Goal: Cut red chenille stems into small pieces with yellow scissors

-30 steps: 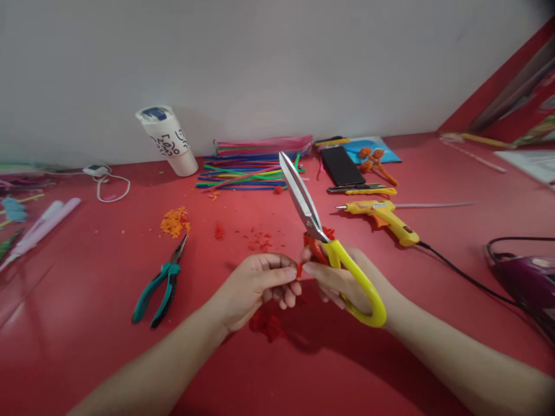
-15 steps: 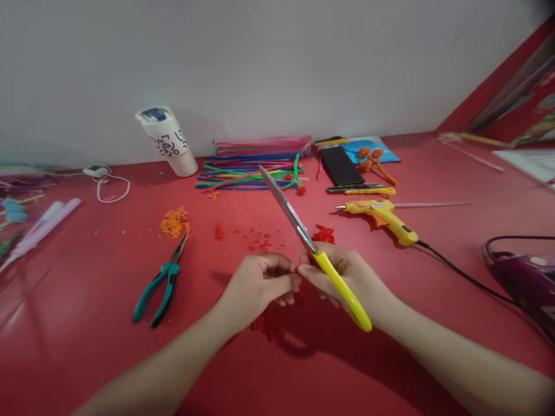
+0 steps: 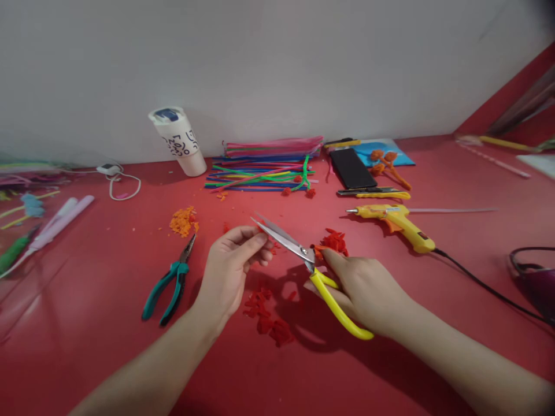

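My right hand [image 3: 368, 286] is closed around the yellow handles of a pair of scissors [image 3: 329, 297]. Their blades point up and left, slightly parted, with the tips by the fingertips of my left hand [image 3: 228, 266]. That hand is pinched shut on a small red piece, mostly hidden by the fingers. An orange bit shows beside my right forefinger at the scissors' pivot; I cannot tell what it is. Below the hands lie red fuzzy clippings [image 3: 280, 332], and behind my right hand is a red pile of cut pieces [image 3: 335, 240].
Teal-handled pliers [image 3: 176, 283] lie left of my left hand, near orange clippings [image 3: 184, 221]. A yellow glue gun [image 3: 403, 225] with its cord lies to the right. Behind are pipe cleaners [image 3: 260, 173], a phone [image 3: 353, 169], a cutter knife [image 3: 375, 193] and a white tumbler [image 3: 184, 147].
My hands have moved apart, the left one leftward. The scissors have turned from resting upright across my right hand to being gripped by the handles, their blades now parted near my left fingertips.
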The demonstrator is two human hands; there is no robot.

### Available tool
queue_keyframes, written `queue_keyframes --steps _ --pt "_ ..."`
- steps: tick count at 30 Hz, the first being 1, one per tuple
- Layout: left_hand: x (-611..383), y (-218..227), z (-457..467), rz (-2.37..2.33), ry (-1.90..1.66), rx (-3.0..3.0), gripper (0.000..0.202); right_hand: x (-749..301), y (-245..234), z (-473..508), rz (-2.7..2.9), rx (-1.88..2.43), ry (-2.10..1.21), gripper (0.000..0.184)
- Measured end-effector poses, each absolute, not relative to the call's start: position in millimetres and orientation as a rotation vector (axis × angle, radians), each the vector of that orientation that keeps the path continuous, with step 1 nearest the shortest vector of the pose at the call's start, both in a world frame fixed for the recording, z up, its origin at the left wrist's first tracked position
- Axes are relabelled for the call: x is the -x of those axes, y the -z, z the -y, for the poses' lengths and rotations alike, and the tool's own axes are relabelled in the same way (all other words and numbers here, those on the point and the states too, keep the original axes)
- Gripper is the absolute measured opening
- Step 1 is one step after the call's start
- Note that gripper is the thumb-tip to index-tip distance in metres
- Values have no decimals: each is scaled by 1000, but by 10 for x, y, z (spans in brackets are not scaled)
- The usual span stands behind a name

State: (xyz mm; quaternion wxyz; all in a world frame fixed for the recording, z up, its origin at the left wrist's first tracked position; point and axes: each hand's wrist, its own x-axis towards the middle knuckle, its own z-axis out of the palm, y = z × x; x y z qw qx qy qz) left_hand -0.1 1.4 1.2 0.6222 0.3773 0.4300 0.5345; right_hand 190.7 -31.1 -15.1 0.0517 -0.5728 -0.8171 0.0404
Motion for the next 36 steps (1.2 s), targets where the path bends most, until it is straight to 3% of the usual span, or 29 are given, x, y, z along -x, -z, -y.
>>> queue_keyframes --steps 36 --pt "23 -36 -4 -986 -1230 -901 2 -1941 216 322 2480 1695 -25 35"
